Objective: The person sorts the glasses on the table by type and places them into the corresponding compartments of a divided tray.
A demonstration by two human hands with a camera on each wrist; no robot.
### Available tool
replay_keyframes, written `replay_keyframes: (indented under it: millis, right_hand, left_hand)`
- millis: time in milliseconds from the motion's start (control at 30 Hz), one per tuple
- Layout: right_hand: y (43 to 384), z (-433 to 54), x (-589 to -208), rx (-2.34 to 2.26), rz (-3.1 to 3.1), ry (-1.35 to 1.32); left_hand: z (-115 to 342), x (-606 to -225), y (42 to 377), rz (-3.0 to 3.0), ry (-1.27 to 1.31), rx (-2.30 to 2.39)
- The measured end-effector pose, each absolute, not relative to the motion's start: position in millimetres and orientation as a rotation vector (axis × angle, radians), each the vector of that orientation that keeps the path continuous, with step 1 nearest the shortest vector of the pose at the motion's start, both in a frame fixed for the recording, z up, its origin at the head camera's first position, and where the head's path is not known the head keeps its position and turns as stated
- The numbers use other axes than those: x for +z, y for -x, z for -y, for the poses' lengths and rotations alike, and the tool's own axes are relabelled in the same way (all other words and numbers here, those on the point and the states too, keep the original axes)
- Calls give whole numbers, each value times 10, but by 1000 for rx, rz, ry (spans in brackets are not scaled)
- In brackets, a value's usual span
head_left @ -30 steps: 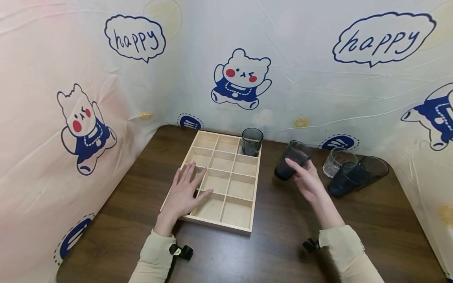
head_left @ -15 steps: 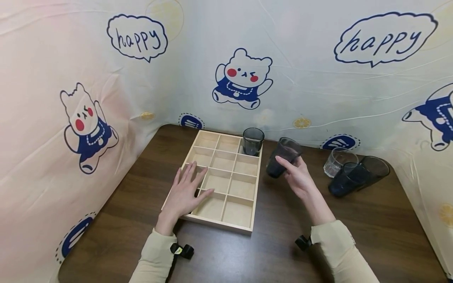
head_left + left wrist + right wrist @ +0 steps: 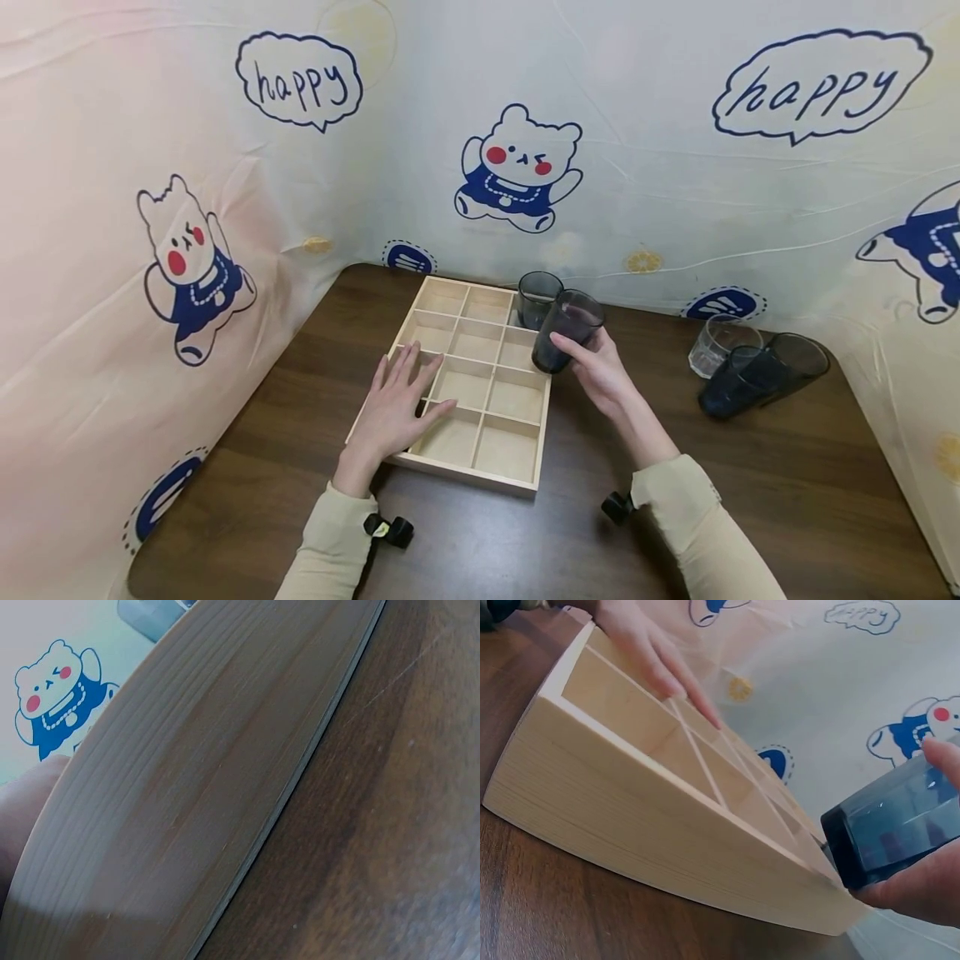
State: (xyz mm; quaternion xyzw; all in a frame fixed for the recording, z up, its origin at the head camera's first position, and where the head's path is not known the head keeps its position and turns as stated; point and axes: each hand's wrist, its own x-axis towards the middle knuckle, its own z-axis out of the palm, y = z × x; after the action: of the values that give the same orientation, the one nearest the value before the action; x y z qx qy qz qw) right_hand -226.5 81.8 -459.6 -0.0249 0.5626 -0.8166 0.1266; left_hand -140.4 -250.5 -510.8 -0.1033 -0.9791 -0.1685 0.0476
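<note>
My right hand (image 3: 606, 373) grips a dark tinted drinking glass (image 3: 564, 333), tilted over the right edge of a divided wooden box (image 3: 480, 477). In the right wrist view the base of this glass (image 3: 900, 821) hangs just above the box rim, with thumb and fingers around its sides. Another dark glass (image 3: 531, 304) stands upright in the far right compartment, partly behind the held one. My left hand (image 3: 393, 410) rests on the left side of the box, fingers spread. The left wrist view shows mostly the box's wooden outer wall (image 3: 195, 765).
Right of the box, a clear glass (image 3: 707, 346) stands near two dark glasses; the smaller dark glass (image 3: 723, 387) overlaps the taller dark glass (image 3: 802, 362). A printed cloth (image 3: 645, 200) hangs behind the brown table (image 3: 810, 500).
My right hand has carried the dark glass leftward, from above the table to over the box's right edge. The left hand stays on the box.
</note>
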Motion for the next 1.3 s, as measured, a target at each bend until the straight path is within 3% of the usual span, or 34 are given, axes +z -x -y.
replay_keyframes:
  millis: [1300]
  right_hand:
    - [2338, -368, -5239, -1894, -2709, 475]
  left_hand:
    - [2512, -5093, 1390, 3003, 302, -508]
